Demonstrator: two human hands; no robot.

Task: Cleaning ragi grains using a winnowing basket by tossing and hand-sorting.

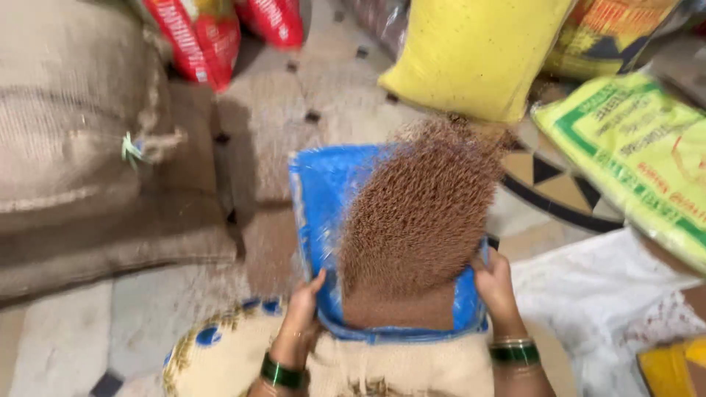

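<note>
My left hand (300,323) grips the left rim of a blue plastic sack (322,192), and my right hand (497,285) grips its right rim, holding the mouth wide. A broad stream of brown grain (423,213) falls into it from the tilted mouth of a yellow sack (471,51) above. Grain fills the bottom of the opening between my hands. Green bangles circle both wrists. Whoever holds the yellow sack is out of view.
Large burlap sacks (81,147) lie stacked at the left. Red printed bags (198,33) stand at the back. A yellow-green printed bag (632,154) lies at the right above a white sack (603,294). Patterned tile floor (548,184) shows between them.
</note>
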